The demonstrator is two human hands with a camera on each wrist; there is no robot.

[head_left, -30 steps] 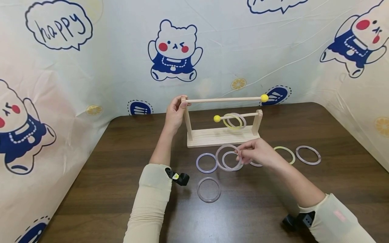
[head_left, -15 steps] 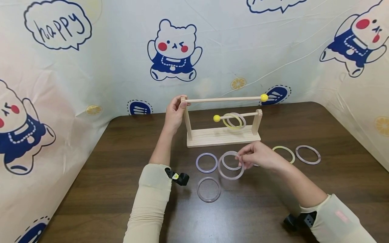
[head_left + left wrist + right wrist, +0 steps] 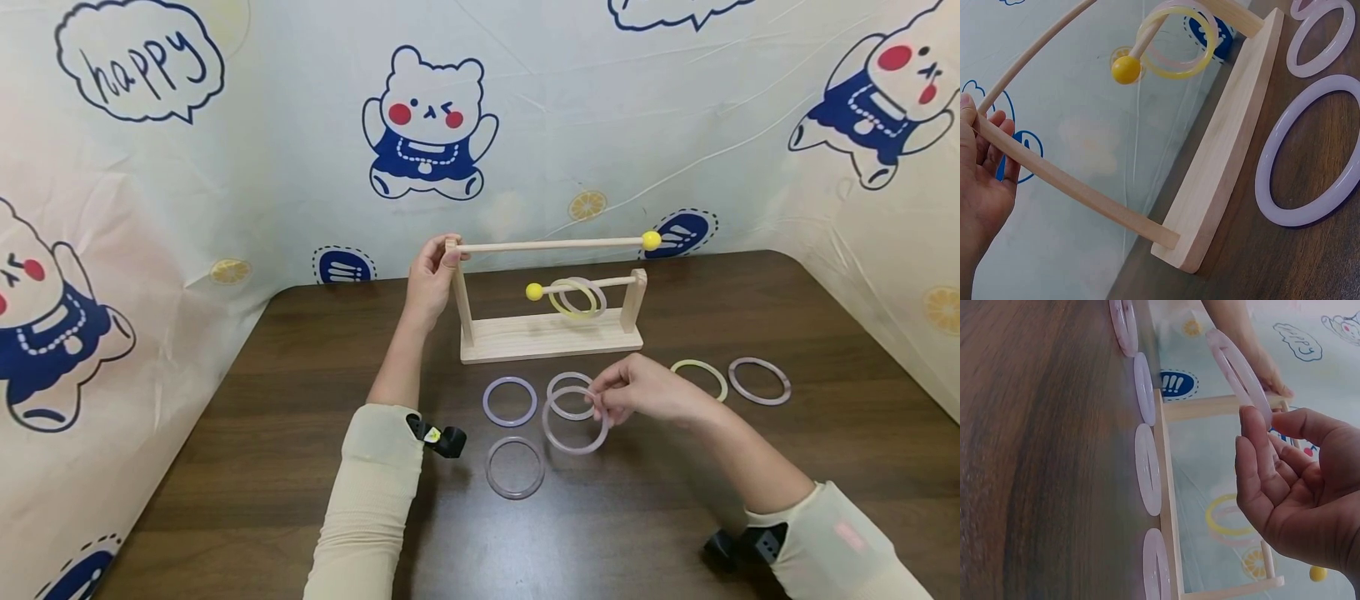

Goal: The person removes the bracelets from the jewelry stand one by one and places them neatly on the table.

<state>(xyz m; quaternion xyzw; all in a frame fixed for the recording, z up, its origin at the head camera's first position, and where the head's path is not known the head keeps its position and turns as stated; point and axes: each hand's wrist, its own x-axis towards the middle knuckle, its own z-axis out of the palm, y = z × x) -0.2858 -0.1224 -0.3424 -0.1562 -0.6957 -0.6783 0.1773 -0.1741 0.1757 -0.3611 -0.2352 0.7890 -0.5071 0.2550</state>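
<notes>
My left hand (image 3: 429, 283) grips the top of the left post of a pale wooden stand (image 3: 551, 337). Between thumb and fingertips, my right hand (image 3: 647, 388) pinches a pale lavender bangle (image 3: 576, 451), raised above the table in the right wrist view. In the head view it overlaps another lavender bangle (image 3: 550, 398) lying on the table. A yellow bangle (image 3: 1175, 74) and a pale pink one hang on the stand's lower rod, which ends in a yellow ball (image 3: 534, 292). The upper rod (image 3: 555, 246) carries no bangle.
On the dark wooden table (image 3: 262, 467), a violet bangle (image 3: 510, 424) and a greyish one (image 3: 515, 497) lie left of the held bangle. To the right lie a yellow-green bangle (image 3: 698, 363) and a mauve one (image 3: 760, 403). A printed cloth (image 3: 300, 167) hangs behind.
My right hand has lowered in the head view, bringing the pinched bangle away from the stand toward the table's front. The left hand keeps its grip on the post.
</notes>
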